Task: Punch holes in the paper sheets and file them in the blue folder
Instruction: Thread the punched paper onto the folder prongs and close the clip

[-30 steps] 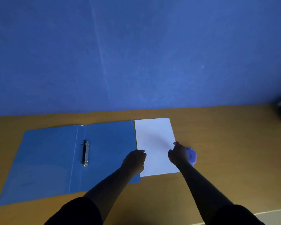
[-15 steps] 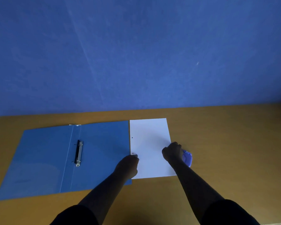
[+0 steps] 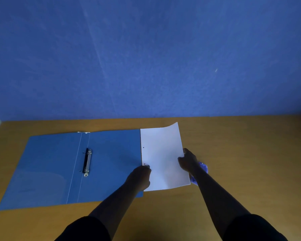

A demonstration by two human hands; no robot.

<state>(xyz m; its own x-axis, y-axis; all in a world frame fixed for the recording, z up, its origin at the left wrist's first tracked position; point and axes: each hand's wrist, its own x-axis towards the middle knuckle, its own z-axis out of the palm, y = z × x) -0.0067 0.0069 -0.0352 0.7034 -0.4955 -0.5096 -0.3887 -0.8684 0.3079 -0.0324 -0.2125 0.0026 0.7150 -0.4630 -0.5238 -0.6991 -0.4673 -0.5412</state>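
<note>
A: Item: paper sheet [image 3: 163, 159], white, smooth, two holes, far corner curling. Where are you holding it?

B: Your left hand [image 3: 140, 177] is pinching its left edge, your right hand [image 3: 188, 161] gripping the right, beside the open blue folder [image 3: 50, 167] lying on the wooden table [image 3: 241, 153]; the purple punch [image 3: 202, 166] is possibly plastic.

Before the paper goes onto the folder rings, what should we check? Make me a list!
1. Holes punched: two holes show near the left edge of the paper sheet. Ok.
2. Both hands holding: left hand at the left edge, right hand at the right edge. Ok.
3. Blue folder lies open and flat. Ok.
4. Ring mechanism open or closed: cannot tell.
5. Holes face the rings: punched edge is on the folder side. Ok.
6. Hole punch out of the way, right of the sheet. Ok.
</note>
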